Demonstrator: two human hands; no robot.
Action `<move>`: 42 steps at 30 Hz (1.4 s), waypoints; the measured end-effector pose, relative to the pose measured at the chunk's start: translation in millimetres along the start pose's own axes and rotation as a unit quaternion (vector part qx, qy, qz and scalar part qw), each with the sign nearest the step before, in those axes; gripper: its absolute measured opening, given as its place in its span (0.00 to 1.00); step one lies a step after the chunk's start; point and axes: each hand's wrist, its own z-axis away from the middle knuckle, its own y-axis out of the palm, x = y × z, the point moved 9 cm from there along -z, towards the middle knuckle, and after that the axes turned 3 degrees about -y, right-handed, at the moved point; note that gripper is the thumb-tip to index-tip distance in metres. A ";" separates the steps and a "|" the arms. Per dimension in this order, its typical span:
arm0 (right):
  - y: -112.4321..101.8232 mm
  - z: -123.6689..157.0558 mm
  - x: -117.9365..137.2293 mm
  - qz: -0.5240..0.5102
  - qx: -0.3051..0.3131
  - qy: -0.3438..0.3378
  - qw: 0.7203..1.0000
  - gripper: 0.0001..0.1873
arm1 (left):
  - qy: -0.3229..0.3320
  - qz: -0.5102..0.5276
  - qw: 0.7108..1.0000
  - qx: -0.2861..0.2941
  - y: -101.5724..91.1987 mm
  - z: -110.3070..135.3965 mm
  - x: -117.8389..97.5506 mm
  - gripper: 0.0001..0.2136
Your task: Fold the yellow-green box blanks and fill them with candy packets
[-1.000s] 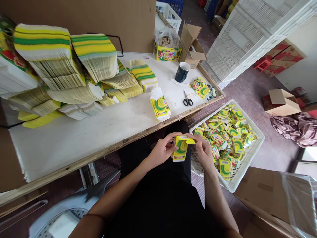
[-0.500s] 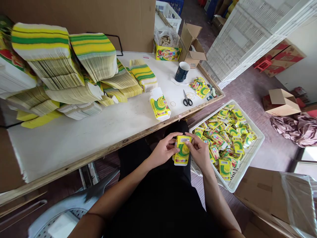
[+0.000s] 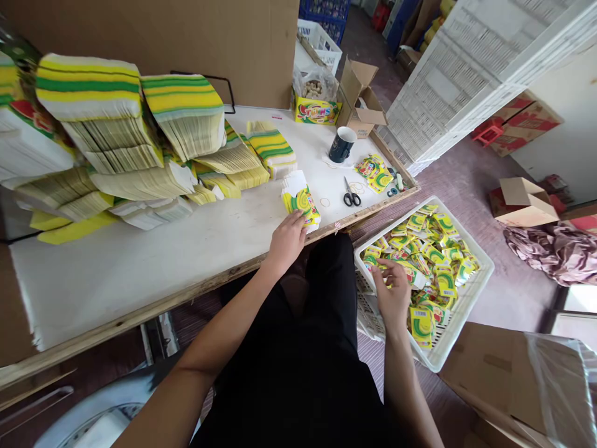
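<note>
My left hand (image 3: 288, 244) reaches to the table's front edge, its outstretched fingers resting on the near end of a small stack of flat yellow-green printed cartons (image 3: 298, 198). Whether the thumb grips a carton is hard to see. Over the near left side of a white plastic crate (image 3: 466, 317) hovers my right hand (image 3: 392, 291), thumb and fingers apart, with nothing visible between them. Inside the crate lie many small yellow-green packs (image 3: 421, 326), some partly hidden behind the right hand.
Large bundles of flat cartons (image 3: 181, 115) fill the table's left. Scissors (image 3: 351, 194), a dark mug (image 3: 342, 144) and loose cartons (image 3: 375, 173) lie to the right. A wooden edge (image 3: 224, 275) borders the table. A cardboard box (image 3: 494, 373) stands right of the crate.
Both hands held one yellow carton over the lap earlier; it is no longer in them. My left hand has moved up to the carton stack, my right hand rightward over the crate.
</note>
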 end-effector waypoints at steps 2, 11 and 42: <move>26.3 8.6 0.1 -0.052 0.043 0.037 0.997 0.15 | 0.020 -0.013 1.000 -0.003 0.2 5.4 -2.4 0.16; 145.4 -42.3 28.4 -0.127 0.104 0.004 0.986 0.20 | 0.090 0.066 0.994 0.013 7.8 15.3 -7.0 0.16; 183.4 -78.1 47.6 -0.158 0.073 0.058 0.983 0.12 | 0.054 0.230 0.969 -0.075 -17.6 18.4 -3.7 0.13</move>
